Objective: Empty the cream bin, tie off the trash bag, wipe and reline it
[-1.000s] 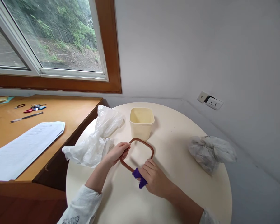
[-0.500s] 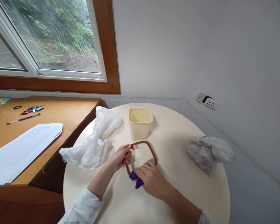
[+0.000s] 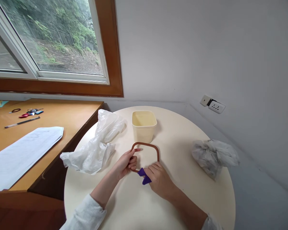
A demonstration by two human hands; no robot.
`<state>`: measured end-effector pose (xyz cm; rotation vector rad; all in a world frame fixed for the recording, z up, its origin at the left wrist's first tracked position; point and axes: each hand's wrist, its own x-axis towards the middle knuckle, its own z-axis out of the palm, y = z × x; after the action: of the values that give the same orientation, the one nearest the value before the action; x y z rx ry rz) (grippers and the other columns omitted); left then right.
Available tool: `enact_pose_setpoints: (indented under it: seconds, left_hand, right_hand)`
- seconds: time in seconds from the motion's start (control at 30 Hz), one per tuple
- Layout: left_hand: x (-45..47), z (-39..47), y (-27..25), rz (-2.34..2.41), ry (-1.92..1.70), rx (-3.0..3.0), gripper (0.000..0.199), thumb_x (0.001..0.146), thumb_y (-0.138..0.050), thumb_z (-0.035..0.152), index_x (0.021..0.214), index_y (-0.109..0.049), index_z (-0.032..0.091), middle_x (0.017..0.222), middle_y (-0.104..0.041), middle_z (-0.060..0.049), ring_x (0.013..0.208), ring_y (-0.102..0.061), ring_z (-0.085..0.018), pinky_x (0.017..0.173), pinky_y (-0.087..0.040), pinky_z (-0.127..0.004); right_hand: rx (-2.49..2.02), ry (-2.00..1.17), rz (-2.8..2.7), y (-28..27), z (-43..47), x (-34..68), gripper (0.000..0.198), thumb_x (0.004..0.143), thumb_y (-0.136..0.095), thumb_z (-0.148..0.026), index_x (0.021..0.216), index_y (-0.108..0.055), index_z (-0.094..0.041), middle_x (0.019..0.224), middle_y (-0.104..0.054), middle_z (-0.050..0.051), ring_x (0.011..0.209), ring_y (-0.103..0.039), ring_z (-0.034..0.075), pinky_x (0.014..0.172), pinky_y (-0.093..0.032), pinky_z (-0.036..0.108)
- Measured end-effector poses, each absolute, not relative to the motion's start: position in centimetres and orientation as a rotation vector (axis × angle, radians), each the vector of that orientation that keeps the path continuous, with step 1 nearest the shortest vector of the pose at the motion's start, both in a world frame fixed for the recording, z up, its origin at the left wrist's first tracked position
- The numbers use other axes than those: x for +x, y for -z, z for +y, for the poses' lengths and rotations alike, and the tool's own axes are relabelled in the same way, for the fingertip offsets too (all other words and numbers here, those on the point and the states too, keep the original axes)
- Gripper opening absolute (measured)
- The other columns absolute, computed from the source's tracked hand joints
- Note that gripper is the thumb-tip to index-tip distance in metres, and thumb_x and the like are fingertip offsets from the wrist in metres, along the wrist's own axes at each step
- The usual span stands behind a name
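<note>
A thin brown ring point(image 3: 147, 144), squarish with rounded corners, is held over the table in front of me. My left hand point(image 3: 127, 163) grips its left side, fingers curled and the index finger stretched inward. On the lower right, my right hand point(image 3: 159, 180) is closed around a small purple cloth point(image 3: 146, 179) and the ring's edge; the palm hides much of both. Just beyond the ring stands a cream plastic container point(image 3: 144, 127), upright, its top uncovered.
On the round white table point(image 3: 177, 134), a crumpled clear plastic bag point(image 3: 96, 147) lies left and a knotted bag point(image 3: 213, 156) sits near the right edge. The wooden desk point(image 3: 69, 111) at left carries papers point(image 3: 26, 153), keys point(image 3: 32, 112) and a pen point(image 3: 21, 122).
The ring has turned in my hands, and its far side now sits slightly higher and more level. My right hand and the purple cloth have shifted up and to the right.
</note>
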<state>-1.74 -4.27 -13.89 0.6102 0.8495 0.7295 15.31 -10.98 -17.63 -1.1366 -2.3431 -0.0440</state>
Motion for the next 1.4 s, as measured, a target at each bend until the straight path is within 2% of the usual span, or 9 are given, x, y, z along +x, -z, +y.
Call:
enact_pose_setpoints:
  seconds: [0.27, 0.47, 0.53, 0.73, 0.8, 0.9, 1.13, 1.3, 1.4]
  left_hand:
    - [-4.7, -2.8, 13.4, 0.867, -0.61, 0.635, 0.024, 0.088, -0.046, 0.033, 0.101, -0.053, 0.014, 0.045, -0.021, 0.011, 0.033, -0.017, -0.003, 0.034, -0.013, -0.014]
    - [-1.9, -3.8, 13.6, 0.824, -0.828, 0.462, 0.02, 0.091, -0.038, 0.022, 0.105, -0.048, 0.013, 0.052, -0.035, 0.006, 0.042, -0.037, -0.006, 0.047, -0.04, -0.019]
    - [-1.1, -4.2, 13.7, 0.82, -0.846, 0.46, 0.022, 0.092, -0.038, 0.024, 0.11, -0.045, 0.016, 0.052, -0.035, 0.006, 0.042, -0.037, -0.007, 0.049, -0.041, -0.021]
    - [-2.2, -4.0, 14.1, 0.73, -0.809, 0.544, 0.028, 0.088, -0.047, 0.032, 0.114, -0.045, 0.023, 0.046, -0.02, 0.011, 0.035, -0.021, -0.005, 0.038, -0.023, -0.015]
    - [-3.3, -3.4, 14.2, 0.731, -0.758, 0.556, 0.022, 0.086, -0.05, 0.032, 0.106, -0.048, 0.023, 0.046, -0.017, 0.011, 0.034, -0.017, -0.004, 0.036, -0.017, -0.014]
    - [-4.7, -2.7, 14.2, 0.749, -0.692, 0.535, 0.012, 0.085, -0.052, 0.029, 0.093, -0.049, 0.02, 0.046, -0.015, 0.012, 0.034, -0.013, -0.002, 0.035, -0.011, -0.013]
    - [-3.1, -3.3, 14.4, 0.752, -0.841, 0.429, 0.013, 0.088, -0.048, 0.031, 0.085, -0.042, 0.019, 0.051, -0.026, 0.009, 0.04, -0.028, -0.003, 0.039, -0.024, -0.012]
    - [-2.3, -3.8, 14.4, 0.766, -0.775, 0.458, 0.018, 0.084, -0.053, 0.033, 0.086, -0.038, 0.022, 0.049, -0.019, 0.011, 0.034, -0.019, -0.003, 0.035, -0.008, -0.012]
    - [-3.6, -3.3, 14.2, 0.763, -0.732, 0.511, 0.024, 0.082, -0.057, 0.036, 0.085, -0.037, 0.023, 0.049, -0.016, 0.011, 0.034, -0.016, -0.003, 0.034, -0.005, -0.012]
  right_hand:
    - [-0.929, -0.041, -2.461, 16.1, -11.1, 15.8, 0.008, 0.085, -0.045, -0.013, 0.083, -0.052, -0.017, 0.068, -0.055, 0.001, 0.068, -0.048, 0.014, 0.082, -0.032, 0.031]
    - [-1.055, 0.028, -2.369, 17.1, -10.8, 15.5, 0.012, 0.085, -0.042, -0.011, 0.079, -0.052, -0.015, 0.065, -0.053, 0.002, 0.063, -0.044, 0.014, 0.067, -0.032, 0.03]
    - [-1.076, 0.055, -2.35, 17.3, -10.8, 15.3, 0.015, 0.086, -0.041, -0.012, 0.077, -0.052, -0.015, 0.065, -0.053, 0.002, 0.062, -0.043, 0.015, 0.065, -0.031, 0.029]
    - [-0.977, 0.023, -2.433, 17.2, -11.0, 15.2, 0.012, 0.086, -0.043, -0.015, 0.079, -0.052, -0.016, 0.065, -0.053, 0.001, 0.064, -0.045, 0.014, 0.069, -0.032, 0.03]
    - [-0.935, 0.009, -2.466, 17.1, -11.0, 15.6, 0.01, 0.083, -0.046, -0.01, 0.082, -0.053, -0.017, 0.066, -0.053, 0.0, 0.067, -0.046, 0.014, 0.074, -0.033, 0.03]
    - [-0.939, -0.028, -2.465, 16.9, -10.9, 16.3, 0.024, 0.075, -0.045, 0.001, 0.087, -0.053, -0.019, 0.069, -0.053, -0.001, 0.071, -0.047, 0.013, 0.082, -0.032, 0.031]
    - [-1.071, -0.022, -2.372, 16.7, -10.7, 16.6, 0.029, 0.069, -0.044, 0.004, 0.085, -0.051, -0.019, 0.069, -0.051, -0.001, 0.073, -0.046, 0.014, 0.092, -0.027, 0.039]
    - [-1.043, -0.001, -2.379, 17.0, -10.8, 16.4, 0.033, 0.07, -0.042, 0.003, 0.091, -0.053, -0.02, 0.072, -0.055, 0.0, 0.077, -0.047, 0.015, 0.091, -0.028, 0.04]
    - [-1.026, 0.004, -2.351, 16.8, -10.8, 16.8, 0.038, 0.072, -0.042, 0.004, 0.098, -0.054, -0.021, 0.08, -0.061, 0.001, 0.087, -0.052, 0.016, 0.092, -0.028, 0.039]
